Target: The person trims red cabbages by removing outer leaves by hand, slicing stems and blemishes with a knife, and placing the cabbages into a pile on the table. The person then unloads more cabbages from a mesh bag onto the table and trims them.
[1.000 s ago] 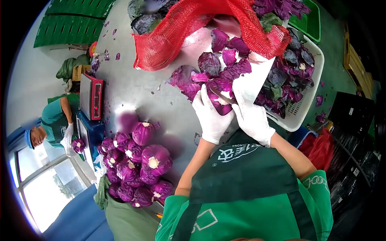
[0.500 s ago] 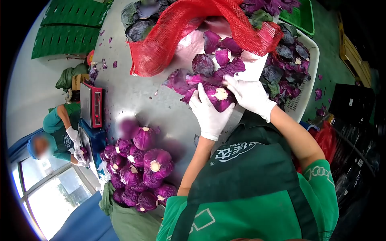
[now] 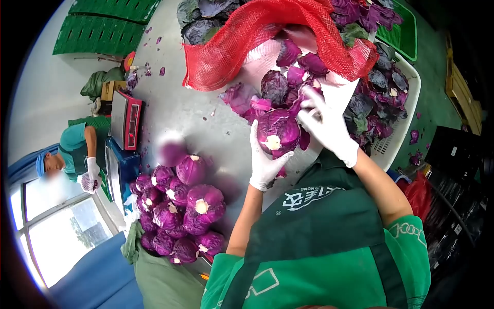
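My left hand, in a white glove, is closed around the side of a purple cabbage, whose pale cut stem faces me. Just right of that cabbage is my right hand, also gloved, its slightly blurred fingers apart with nothing visible in them. Loose purple leaves lie beyond the cabbage, near both hands. A darker leafy piece rests among them on a white sheet.
A red mesh bag lies across the far side of the metal table. Several purple cabbages are piled at left. A white crate of leaves stands at right. A co-worker is beside a red scale.
The cabbage has turned, its stem now lower and towards me. My right hand has come off it, and its fingers have spread. The view has shifted slightly.
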Action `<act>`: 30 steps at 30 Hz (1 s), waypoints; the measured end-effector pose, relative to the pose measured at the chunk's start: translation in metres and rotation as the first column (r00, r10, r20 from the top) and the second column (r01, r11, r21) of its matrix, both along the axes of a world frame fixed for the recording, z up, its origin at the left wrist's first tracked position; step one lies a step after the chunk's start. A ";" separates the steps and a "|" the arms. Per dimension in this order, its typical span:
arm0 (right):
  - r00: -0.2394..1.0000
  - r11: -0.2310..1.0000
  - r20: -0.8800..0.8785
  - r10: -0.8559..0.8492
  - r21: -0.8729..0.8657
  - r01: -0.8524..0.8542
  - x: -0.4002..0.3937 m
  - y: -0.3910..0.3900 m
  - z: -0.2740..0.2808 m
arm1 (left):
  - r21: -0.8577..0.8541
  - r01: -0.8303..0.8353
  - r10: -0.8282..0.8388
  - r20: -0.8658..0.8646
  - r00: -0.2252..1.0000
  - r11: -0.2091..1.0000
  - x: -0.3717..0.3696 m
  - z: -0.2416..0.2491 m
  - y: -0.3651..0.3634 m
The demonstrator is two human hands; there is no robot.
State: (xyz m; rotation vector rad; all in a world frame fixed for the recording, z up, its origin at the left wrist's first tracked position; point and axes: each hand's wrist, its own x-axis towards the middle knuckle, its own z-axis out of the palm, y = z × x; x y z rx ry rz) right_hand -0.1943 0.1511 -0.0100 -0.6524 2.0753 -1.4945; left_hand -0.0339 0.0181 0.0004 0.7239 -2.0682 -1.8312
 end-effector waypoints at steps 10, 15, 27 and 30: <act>0.962 0.926 -0.143 0.233 0.334 -0.175 0.008 -0.013 -0.004 | -0.026 -0.020 0.020 0.023 1.000 0.999 0.006 -0.008 0.014; 0.988 0.996 -0.130 0.080 -0.020 -0.083 0.007 0.006 -0.007 | -0.150 -0.250 0.253 0.004 0.967 0.957 -0.011 -0.034 0.021; 0.845 0.901 -0.363 0.393 0.334 -0.276 0.023 0.068 0.028 | -0.327 -0.131 0.169 0.093 0.981 0.936 -0.018 -0.018 0.021; 0.820 0.914 -0.434 0.373 0.322 -0.245 0.024 0.072 0.023 | -0.362 -0.121 0.168 0.100 0.981 0.924 -0.020 -0.017 0.023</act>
